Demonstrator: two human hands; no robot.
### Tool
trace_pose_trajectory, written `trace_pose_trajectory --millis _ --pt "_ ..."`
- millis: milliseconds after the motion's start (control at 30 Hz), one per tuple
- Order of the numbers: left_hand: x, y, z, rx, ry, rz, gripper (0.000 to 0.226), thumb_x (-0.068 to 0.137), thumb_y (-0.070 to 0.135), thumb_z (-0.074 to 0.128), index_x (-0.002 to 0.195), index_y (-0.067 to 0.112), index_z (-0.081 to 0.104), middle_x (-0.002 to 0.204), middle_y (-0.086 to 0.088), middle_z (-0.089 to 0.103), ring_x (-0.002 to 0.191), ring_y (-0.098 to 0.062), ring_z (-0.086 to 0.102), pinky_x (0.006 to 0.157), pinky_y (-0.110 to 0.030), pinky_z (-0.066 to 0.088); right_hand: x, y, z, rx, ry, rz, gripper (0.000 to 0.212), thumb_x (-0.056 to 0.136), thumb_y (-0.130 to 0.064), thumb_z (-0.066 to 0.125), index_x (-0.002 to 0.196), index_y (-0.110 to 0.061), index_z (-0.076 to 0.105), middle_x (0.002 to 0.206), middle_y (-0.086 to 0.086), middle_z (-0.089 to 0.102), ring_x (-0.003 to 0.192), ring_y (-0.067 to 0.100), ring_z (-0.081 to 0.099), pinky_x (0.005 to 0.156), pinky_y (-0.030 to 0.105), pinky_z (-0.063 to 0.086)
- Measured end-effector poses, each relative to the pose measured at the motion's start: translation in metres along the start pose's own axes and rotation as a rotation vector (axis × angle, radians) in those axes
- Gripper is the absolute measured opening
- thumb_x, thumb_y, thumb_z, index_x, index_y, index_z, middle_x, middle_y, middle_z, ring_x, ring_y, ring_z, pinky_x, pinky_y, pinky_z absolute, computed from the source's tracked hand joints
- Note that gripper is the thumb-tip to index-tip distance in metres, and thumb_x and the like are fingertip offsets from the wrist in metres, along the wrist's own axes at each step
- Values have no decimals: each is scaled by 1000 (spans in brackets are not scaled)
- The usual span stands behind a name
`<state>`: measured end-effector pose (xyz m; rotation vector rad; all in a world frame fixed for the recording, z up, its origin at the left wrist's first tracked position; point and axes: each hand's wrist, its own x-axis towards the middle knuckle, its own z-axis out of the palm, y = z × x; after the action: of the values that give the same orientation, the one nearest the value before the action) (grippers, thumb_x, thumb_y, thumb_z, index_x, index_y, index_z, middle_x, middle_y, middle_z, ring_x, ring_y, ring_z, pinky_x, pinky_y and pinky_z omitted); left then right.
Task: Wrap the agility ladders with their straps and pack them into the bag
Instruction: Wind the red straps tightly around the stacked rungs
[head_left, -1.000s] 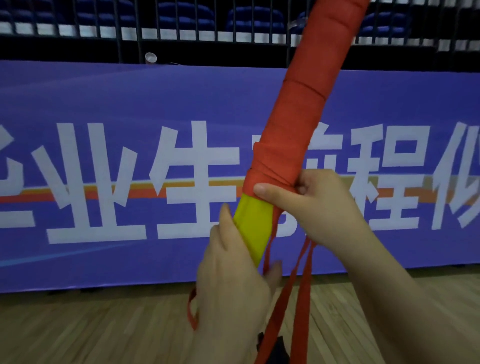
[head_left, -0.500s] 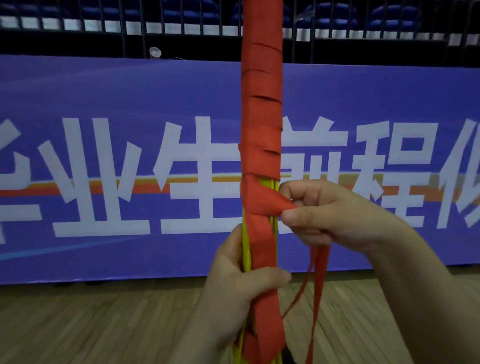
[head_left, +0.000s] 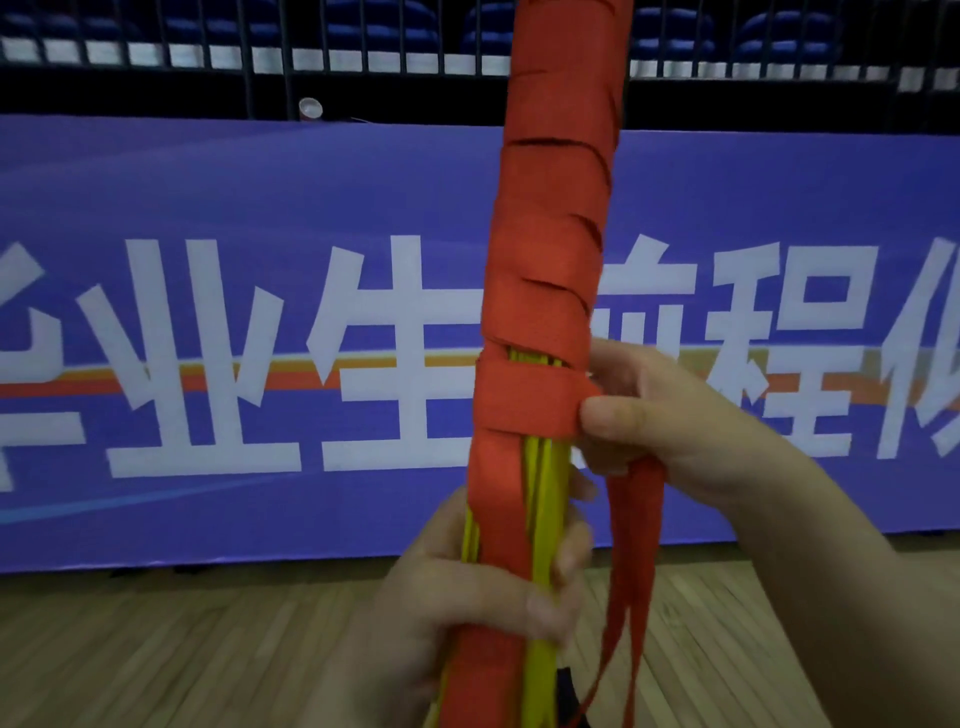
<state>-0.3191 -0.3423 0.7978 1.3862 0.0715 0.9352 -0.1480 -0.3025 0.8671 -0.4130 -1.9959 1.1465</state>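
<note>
Both hands (head_left: 483, 587) grip ladder (head_left: 543, 483) w/ strap (head_left: 561, 182).

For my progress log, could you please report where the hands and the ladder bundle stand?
Left grip round the ladder bundle low down. Right grip pinching the red strap at the lowest turn; yellow rungs bare below it. Nothing blocking.

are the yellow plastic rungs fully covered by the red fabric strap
No, the yellow plastic rungs show bare below the wound red fabric strap.

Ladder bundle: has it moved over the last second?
Yes. The ladder bundle has swung from leaning right to nearly upright, its top shifting left along the banner.
</note>
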Motion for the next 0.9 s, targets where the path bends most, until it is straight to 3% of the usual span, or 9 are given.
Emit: trace_pose_trajectory --millis 67,133,267,367,467,567,667,767,900 --pt "2 -2 -7 -151 -183 -47 58 70 -1 68 125 0 48 93 -14 58 78 -24 62 74 -36 44 2 4 8 102 -67 -54 52 48 -56 84 83 -19 72 57 -7 60 42 3 53 41 14 41" --pt "4 0 -12 -112 -140 -79 57 72 3 70 126 1 51 99 -13 64 84 -24 66 78 -37 49 2 5 17 158 -24 -112 48 50 -51 84 78 -14 74 58 -5 68 44 2 61 41 13 46" --pt "1 7 -14 232 411 -57 69 38 24 73 107 27 71 90 -4 72 76 -18 68 67 -32 55 -1 1 20 -89 360 -113 33 58 -45 82 64 -15 72 47 7 59 46 10 56 51 19 45" --pt "6 -2 -1 1043 606 -18 79 43 49 69 115 65 39 104 21 64 87 -2 65 67 -21 52 2 2 23 -482 672 -48 46 70 -51 73 48 -13 59 37 -7 42 37 2 37 43 16 31" --pt "16 -23 3 1540 914 -133 103 62 61 69 139 40 5 124 15 48 109 -13 55 83 -28 47 7 10 37 -730 765 36 56 69 -57 69 40 -18 43 33 -9 40 36 6 40 39 17 28" --pt "21 -35 -5 1172 980 83 63 70 46 75 121 34 40 89 13 62 79 -8 62 67 -30 49 9 13 40 -730 679 32 47 65 -59 70 45 -21 52 37 -12 48 40 5 46 41 15 33" --pt "20 -32 -12 891 965 146 28 72 19 77 87 28 55 59 2 55 47 -7 49 48 -23 44 4 8 25 -422 344 75 28 64 -43 81 76 -20 72 51 -3 55 47 14 50 51 28 45" --pt "15 -22 -6 591 857 193 31 57 16 79 80 15 59 65 -10 53 54 -18 49 50 -28 44 0 8 8 -183 164 77 16 68 -25 78 82 -29 71 57 -2 49 48 9 46 49 18 40" --pt "5 -20 2 44 548 117 56 39 11 73 91 0 58 65 -18 56 47 -27 52 48 -33 48 8 20 0 -142 153 17 21 60 -33 76 77 -31 64 55 -1 48 48 9 43 48 20 38"
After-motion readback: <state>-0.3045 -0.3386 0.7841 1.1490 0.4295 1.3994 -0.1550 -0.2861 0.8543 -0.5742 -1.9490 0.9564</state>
